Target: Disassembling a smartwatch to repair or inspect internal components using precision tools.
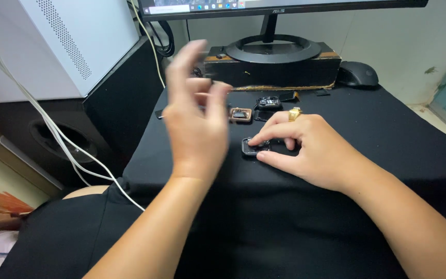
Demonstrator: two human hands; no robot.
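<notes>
My right hand (311,147), with a gold ring on one finger, rests on the black cloth and pinches a small black rectangular case (251,147) between thumb and forefinger. Raised in the air to the left of it, my left hand (194,116) is blurred; its fingers are spread and I see nothing in them. Just beyond the hands lie a small brown-framed part (240,114) and a small black module (268,102).
A monitor stand (273,49) sits on a black wooden block (274,70) at the back, with a black mouse (357,74) to its right. A white computer case (52,46) and white cables (63,144) stand at the left. The black cloth (388,119) covers the table.
</notes>
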